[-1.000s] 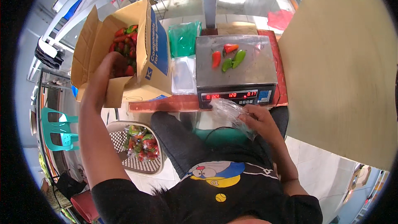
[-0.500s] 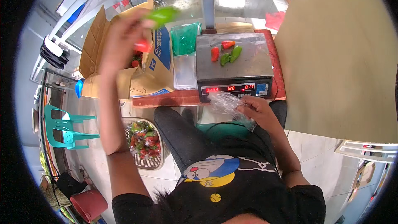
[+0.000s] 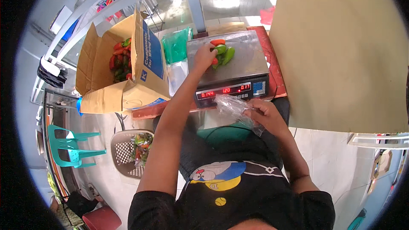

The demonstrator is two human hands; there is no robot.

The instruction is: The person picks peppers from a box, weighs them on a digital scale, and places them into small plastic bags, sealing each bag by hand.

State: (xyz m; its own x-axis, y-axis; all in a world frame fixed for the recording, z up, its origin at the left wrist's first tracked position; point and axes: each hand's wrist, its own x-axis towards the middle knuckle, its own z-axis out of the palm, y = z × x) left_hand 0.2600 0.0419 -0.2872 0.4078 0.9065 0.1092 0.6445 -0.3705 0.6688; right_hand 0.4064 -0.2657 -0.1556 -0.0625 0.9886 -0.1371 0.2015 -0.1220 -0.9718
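Note:
My left hand [image 3: 205,56] reaches over the metal pan of a digital scale [image 3: 247,61]. Its curled fingers grip a green pepper [image 3: 220,49] just at or above the pan; any other pepper under the palm is partly hidden. Beside it on the pan lie another green pepper [image 3: 229,54] and an orange-red pepper [image 3: 217,42]. A bit of a red pepper [image 3: 214,61] shows below my fingers. In front of the scale's lit red display, my right hand [image 3: 268,117] is closed on a crumpled clear plastic bag [image 3: 232,107].
Left of the scale stands an open cardboard box [image 3: 151,83] with red and green peppers [image 3: 122,59] inside. Between them lie green plastic bags [image 3: 175,44]. A basket [image 3: 123,151] with bagged peppers sits on the floor. A large tan board [image 3: 341,55] rises at the right.
My left hand has moved right and down from above the box to the scale pan, carrying a green and a red pepper. My right hand keeps hold of the plastic bag.

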